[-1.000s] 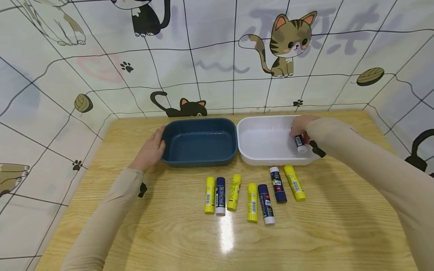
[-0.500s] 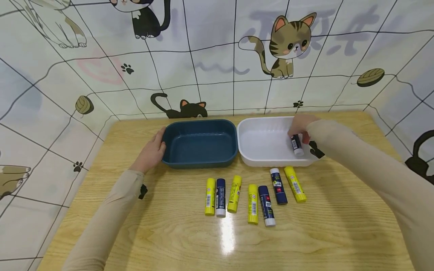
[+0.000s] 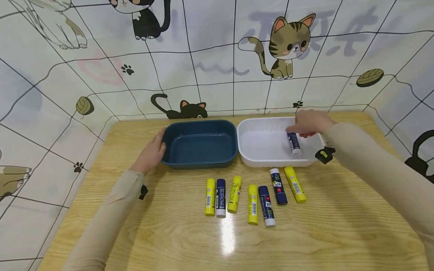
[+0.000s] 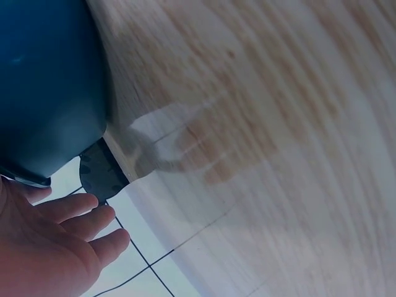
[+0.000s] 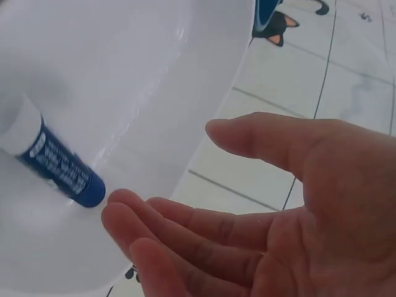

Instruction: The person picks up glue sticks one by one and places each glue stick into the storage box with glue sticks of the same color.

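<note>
A navy glue stick with a white end (image 3: 293, 143) lies inside the white tray (image 3: 251, 160) toward its right side. Over that tray's back right part is my right hand (image 3: 313, 122). The right wrist view shows its thumb spread apart from the fingers (image 5: 204, 241), with nothing between them and the glue stick (image 5: 59, 164) just past the fingertips. My left hand (image 3: 150, 150) rests against the left end of the dark blue tray (image 3: 200, 164), its fingers loosely extended along the rim; the left wrist view has them beside the blue wall (image 4: 49, 93).
In front of the trays, several glue sticks lie on the wooden table (image 3: 162, 233): yellow ones, such as one at the right (image 3: 295, 184), and navy ones, such as one near the middle (image 3: 266, 206). A cat-printed cloth (image 3: 217, 67) stands behind the table.
My right hand has let go of the navy glue stick and drawn slightly up and right. The glue stick has shifted a little left in the white tray. My left hand stays put.
</note>
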`<state>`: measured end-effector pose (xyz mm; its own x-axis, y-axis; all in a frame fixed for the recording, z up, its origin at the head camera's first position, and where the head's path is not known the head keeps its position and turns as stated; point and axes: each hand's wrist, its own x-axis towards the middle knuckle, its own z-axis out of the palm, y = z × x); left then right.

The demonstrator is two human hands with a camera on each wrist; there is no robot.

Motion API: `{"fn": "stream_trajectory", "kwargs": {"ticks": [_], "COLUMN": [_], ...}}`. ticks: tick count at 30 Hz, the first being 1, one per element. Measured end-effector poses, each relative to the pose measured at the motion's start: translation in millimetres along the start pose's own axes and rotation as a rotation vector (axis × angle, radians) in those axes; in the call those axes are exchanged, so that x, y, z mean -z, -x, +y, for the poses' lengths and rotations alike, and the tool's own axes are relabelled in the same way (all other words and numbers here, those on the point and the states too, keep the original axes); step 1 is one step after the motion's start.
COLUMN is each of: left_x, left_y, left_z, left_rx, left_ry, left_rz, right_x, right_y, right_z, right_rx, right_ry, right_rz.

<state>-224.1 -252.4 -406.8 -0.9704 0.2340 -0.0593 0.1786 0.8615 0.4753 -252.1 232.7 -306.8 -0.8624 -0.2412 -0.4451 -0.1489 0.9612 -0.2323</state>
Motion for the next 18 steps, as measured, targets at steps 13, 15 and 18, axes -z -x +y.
{"fn": "stream_trajectory", "kwargs": {"ticks": [13, 15, 18], "left_x": [-0.5, -0.7, -0.7], "left_y": [-1.9, -2.1, -1.9], "left_z": [-1.2, -1.3, -0.9], "left_rx": [0.005, 0.004, 0.006], "left_ry": [-0.011, -0.011, -0.009], "left_rz": [0.009, 0.011, 0.008], "right_x": [-26, -32, -40], "right_y": [47, 53, 61], "right_z": [-13, -16, -20], "right_rx": [0.106, 0.128, 0.143], "right_ry": [0.064, 0.069, 0.094], "right_rz": [0.186, 0.233, 0.276]}}
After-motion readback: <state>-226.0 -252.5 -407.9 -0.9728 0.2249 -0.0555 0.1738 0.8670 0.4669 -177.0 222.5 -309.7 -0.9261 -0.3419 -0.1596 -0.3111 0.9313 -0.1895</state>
